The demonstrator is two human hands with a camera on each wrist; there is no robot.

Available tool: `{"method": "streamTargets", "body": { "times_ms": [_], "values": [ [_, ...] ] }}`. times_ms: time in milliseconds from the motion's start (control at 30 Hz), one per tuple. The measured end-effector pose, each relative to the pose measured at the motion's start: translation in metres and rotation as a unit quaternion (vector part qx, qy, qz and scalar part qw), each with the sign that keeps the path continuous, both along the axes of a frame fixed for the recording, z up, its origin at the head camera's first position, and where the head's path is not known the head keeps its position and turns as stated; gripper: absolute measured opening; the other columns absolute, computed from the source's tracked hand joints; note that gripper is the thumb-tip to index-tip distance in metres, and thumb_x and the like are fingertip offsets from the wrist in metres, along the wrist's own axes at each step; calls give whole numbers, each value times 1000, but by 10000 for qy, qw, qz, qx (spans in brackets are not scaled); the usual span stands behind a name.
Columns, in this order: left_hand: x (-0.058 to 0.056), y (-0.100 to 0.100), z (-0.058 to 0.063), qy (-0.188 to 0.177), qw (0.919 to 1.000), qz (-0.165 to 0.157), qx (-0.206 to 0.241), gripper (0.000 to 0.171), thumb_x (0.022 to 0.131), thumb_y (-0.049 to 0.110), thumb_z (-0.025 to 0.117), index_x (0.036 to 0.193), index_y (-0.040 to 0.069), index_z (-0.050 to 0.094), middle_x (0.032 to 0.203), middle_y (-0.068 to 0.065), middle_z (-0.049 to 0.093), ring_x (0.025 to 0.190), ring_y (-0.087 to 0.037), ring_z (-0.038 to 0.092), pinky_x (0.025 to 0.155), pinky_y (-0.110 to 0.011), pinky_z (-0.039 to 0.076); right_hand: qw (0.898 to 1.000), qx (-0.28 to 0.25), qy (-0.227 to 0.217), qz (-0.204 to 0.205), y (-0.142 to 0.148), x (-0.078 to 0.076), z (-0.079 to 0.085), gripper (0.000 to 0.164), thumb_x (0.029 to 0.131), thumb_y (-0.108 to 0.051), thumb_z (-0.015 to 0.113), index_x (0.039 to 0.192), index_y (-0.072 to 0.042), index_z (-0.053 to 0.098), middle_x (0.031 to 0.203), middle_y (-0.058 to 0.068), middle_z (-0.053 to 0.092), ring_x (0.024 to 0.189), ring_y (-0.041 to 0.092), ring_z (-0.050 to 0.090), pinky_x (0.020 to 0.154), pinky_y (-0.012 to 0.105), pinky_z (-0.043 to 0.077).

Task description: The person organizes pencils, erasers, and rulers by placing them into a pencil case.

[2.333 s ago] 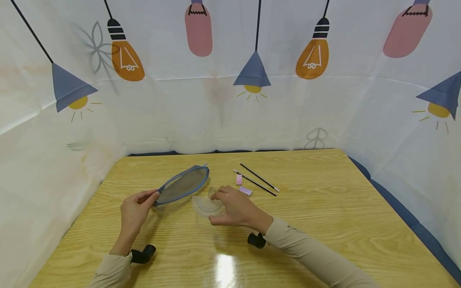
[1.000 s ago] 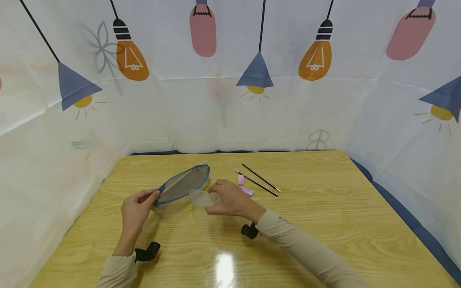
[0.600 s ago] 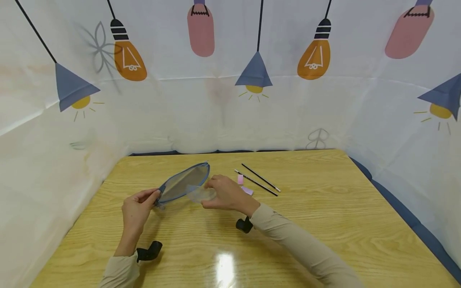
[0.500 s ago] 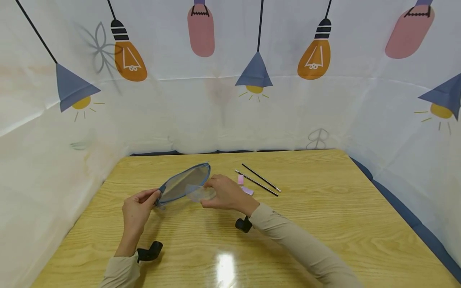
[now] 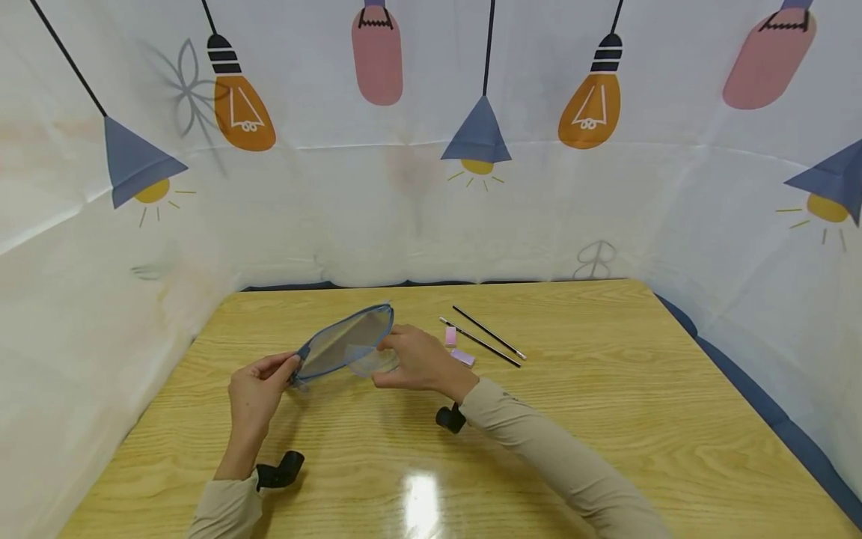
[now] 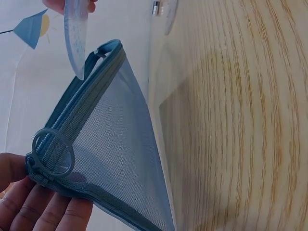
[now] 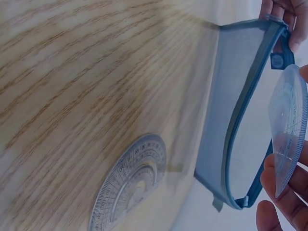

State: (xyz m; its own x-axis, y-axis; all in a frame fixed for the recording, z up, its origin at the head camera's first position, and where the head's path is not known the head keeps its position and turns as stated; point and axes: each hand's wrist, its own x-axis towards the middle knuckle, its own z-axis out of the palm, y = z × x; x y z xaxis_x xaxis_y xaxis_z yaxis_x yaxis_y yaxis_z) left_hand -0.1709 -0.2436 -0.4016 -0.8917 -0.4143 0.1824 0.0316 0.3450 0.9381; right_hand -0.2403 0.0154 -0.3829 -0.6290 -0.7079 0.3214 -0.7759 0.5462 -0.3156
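Note:
My left hand pinches the near corner of a blue mesh zipper pouch, tilted up off the table. Its zipper is undone and the mouth gapes in the right wrist view. A ring-shaped zipper pull hangs by my left fingers. Between thumb and fingers, my right hand holds a clear protractor. That protractor's edge overlaps the zipper edge of the pouch in the left wrist view. A second clear protractor lies on the table; in the head view my right hand hides it.
Right of my right hand lie a pink eraser and a purple eraser. Two dark pencils lie beside them on the wooden table. A printed white curtain stands behind the table and along its sides.
My right hand has lifted the protractor from the table and brought it left and up to the pouch's mouth. My left hand stays nearly still, the pouch tilting up slightly.

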Motion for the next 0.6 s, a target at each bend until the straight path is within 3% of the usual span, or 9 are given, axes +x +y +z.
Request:
{"method": "streamTargets", "body": {
  "times_ms": [600],
  "values": [
    [-2,1,0,-35,10000,-77,-35,30,89,23,74,104,-2,74,88,-7,73,69,-2,64,63,-22,56,9994,252,5,-231,-7,-6,-1,40,85,-40,67,110,-9,73,105,6,66,95,17,60,72,26,53]
  ]
}}
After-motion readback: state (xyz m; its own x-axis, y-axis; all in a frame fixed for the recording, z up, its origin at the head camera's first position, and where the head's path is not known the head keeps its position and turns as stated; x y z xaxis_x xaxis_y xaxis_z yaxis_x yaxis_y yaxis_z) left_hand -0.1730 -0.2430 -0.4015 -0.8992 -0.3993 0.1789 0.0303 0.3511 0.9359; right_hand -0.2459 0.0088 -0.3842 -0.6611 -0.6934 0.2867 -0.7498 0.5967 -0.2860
